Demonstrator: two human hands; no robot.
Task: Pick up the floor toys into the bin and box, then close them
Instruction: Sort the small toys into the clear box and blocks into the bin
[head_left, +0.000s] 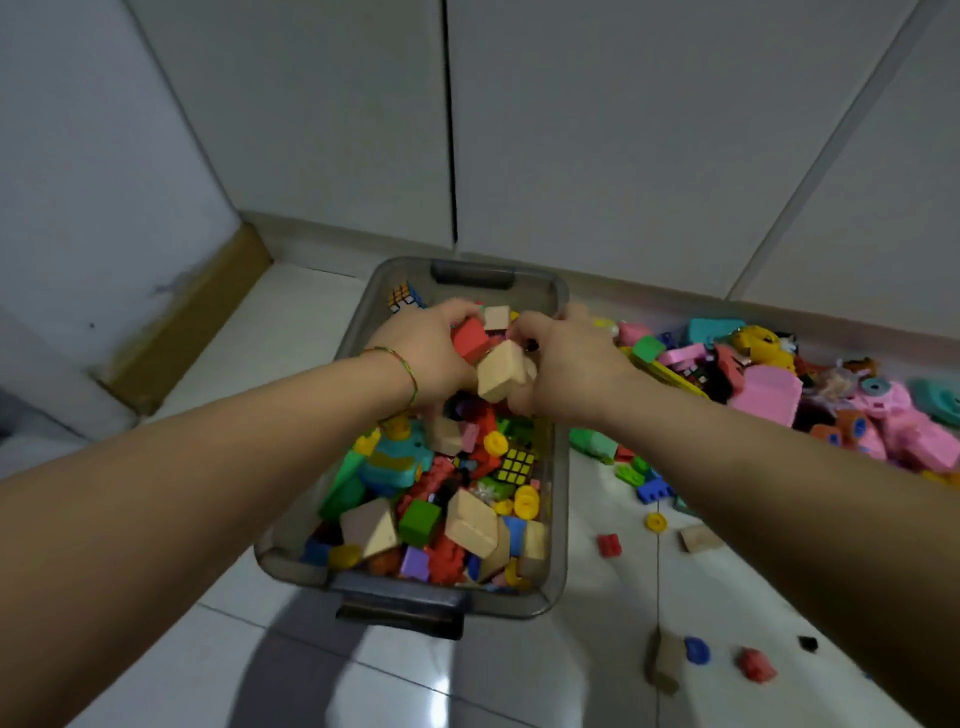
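Head view, looking down on a translucent grey plastic bin (558, 519) with dark end handles, standing on the white tiled floor (260, 332) and heaped with mixed toys. Both hands are cupped together above the bin's far half.

(a) Left hand (431, 353), with a thin gold bracelet (402, 366) at the wrist: fingers curled narrowly over a red plastic block (470, 338), gripping it.

(b) Right hand (571, 364): fingers curled round a pale wooden block (500, 371), which is wedged between the two hands and touches the red plastic block. Whether the left palm also bears on it cannot be told.

(c) Small pale wooden cube (496, 317), just beyond the fingertips, over the bin's far end.

(d) Inside the bin: a black-edged puzzle cube (511, 462) near the middle, and a second puzzle cube (405, 297) in the far left corner.

(e) Right of the bin: a pile of pink, teal and yellow plastic toys (779, 384) on the floor, its near edge touching the bin wall.

(f) Loose pieces right of the bin's near end: a small red brick (609, 545), a yellow ring (656, 521) and a wooden wedge (698, 538), well apart from one another.
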